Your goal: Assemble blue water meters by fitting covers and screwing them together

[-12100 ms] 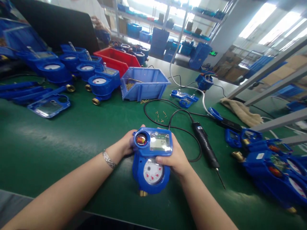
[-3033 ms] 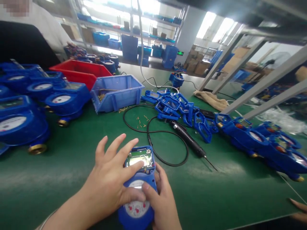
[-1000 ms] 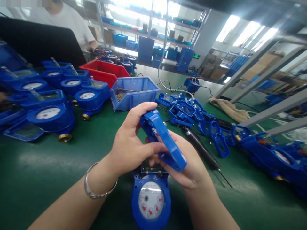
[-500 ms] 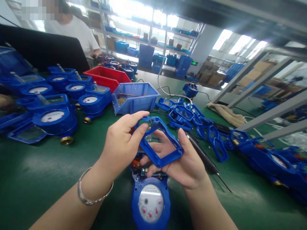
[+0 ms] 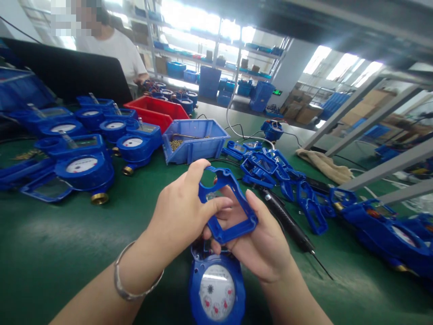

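Observation:
Between my hands is a blue plastic frame (image 5: 233,234), a cover with a large window opening, tilted above the bench. My left hand (image 5: 182,203) grips its left edge, with the thumb reaching across the opening. My right hand (image 5: 260,239) supports it from the right and below, some fingers showing through the window. A small clear piece (image 5: 211,196) sits by the left thumb; its kind is hard to make out. Directly below stands a blue water meter (image 5: 218,289) with a white dial and red pointers. Its upper housing is partly hidden by my hands.
A blue bin (image 5: 194,144) of small brass-coloured screws stands beyond my hands, beside a red bin (image 5: 152,110). Assembled meters (image 5: 81,169) crowd the left. At right lie a black electric screwdriver (image 5: 287,221), blue frames (image 5: 260,167) and a cloth (image 5: 323,164). A co-worker (image 5: 115,54) sits across.
My left thumb has moved from the frame's upper left edge down across its opening. The frame stays in both hands, and the whole view has shifted slightly.

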Demonstrator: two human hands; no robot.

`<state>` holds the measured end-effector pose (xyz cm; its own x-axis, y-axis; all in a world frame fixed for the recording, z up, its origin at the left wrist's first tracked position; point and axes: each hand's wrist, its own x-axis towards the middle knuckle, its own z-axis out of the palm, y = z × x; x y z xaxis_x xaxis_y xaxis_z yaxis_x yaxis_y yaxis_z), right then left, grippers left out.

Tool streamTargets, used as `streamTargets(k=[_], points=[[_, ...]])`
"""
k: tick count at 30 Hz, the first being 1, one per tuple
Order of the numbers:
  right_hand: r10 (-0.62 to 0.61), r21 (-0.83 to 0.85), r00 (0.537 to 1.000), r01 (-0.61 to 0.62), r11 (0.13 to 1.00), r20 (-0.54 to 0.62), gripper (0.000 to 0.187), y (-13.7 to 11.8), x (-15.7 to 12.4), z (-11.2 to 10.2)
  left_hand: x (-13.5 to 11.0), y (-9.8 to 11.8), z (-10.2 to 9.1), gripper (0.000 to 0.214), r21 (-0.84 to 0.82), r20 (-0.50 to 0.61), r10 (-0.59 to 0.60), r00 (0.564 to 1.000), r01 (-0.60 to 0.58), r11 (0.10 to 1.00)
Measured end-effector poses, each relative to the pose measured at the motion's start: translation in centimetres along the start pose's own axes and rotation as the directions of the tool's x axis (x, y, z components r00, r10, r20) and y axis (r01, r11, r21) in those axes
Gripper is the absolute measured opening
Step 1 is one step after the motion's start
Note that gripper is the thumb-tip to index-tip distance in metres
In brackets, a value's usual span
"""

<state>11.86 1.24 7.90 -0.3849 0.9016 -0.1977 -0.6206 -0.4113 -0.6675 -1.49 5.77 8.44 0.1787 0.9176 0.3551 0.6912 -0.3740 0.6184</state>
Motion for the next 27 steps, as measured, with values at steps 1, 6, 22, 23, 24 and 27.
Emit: streamTargets(k=[1,6,22,23,24,27], points=[[0.010,-0.006,1.000,-0.010,1.000,0.001,0.038,-0.1,0.0,0.0,0.1,-0.2,0.1,0.045,-0.025,-0.015,-0.002,1.000,0.001,1.000],[0.043,-0.039,0.998,-0.042,0.998,0.039,0.041,-0.3,0.2,0.1,0.7,-1.5,-0.2,0.034,-0.156,-0.070,-0.009,0.997,-0.002,0.988],[0.017,-0.092,1.000,-0.015,0.996,0.020,0.046,0.7,0.2,-0.4,0.1,-0.4,0.2,0.044,-0.011,-0.079,0.145,0.986,-0.146,0.989],[0.025,-0.113,1.000,-0.022,0.993,0.018,0.047,0.7,0.1,-0.2,0.1,-0.6,0.2,0.032,-0.052,-0.104,0.173,0.979,-0.179,0.982],[0.021,-0.129,1.000,-0.019,0.991,0.011,0.046,0.5,-0.2,-0.1,0.2,-0.7,-0.1,0.024,-0.097,-0.138,0.203,0.969,-0.217,0.971],[-0.094,-0.181,0.995,0.085,0.980,-0.043,0.038,-0.4,-1.0,0.2,0.1,-1.2,-1.1,0.018,-0.234,-0.282,0.193,0.940,-0.263,0.936]])
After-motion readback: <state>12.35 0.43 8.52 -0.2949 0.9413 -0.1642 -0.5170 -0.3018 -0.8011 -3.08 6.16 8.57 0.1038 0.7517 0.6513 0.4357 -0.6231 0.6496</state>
